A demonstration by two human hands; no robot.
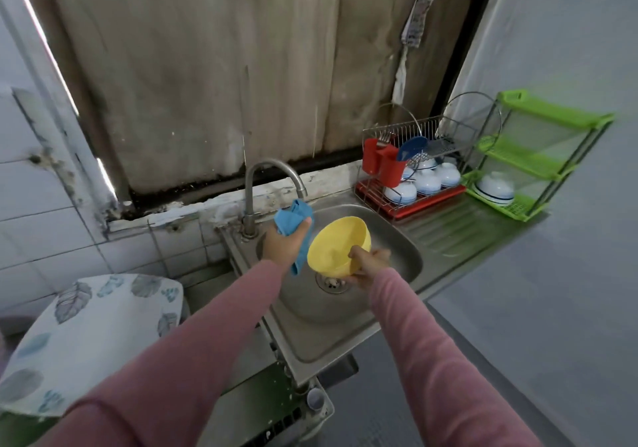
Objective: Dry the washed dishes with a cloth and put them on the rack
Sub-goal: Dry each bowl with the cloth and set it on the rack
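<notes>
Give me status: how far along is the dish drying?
Done: white bowls sit upturned on the lower tier of the rack, a blue dish above. In hand: the right hand holds a yellow bowl over the sink; the left hand grips the blue cloth beside it. Left: wipe that bowl and rack it. No other dishes show in the sink.

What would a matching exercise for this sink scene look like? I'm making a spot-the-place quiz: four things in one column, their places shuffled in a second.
Things:
1. blue cloth
2. yellow bowl
3. red cutlery holder
4. white bowls

Places:
A. upside down on the lower tier of the wire rack
B. gripped in the left hand
C. hung on the wire rack's left end
D. held in the right hand above the sink

Pairs: 1-B, 2-D, 3-C, 4-A
</notes>
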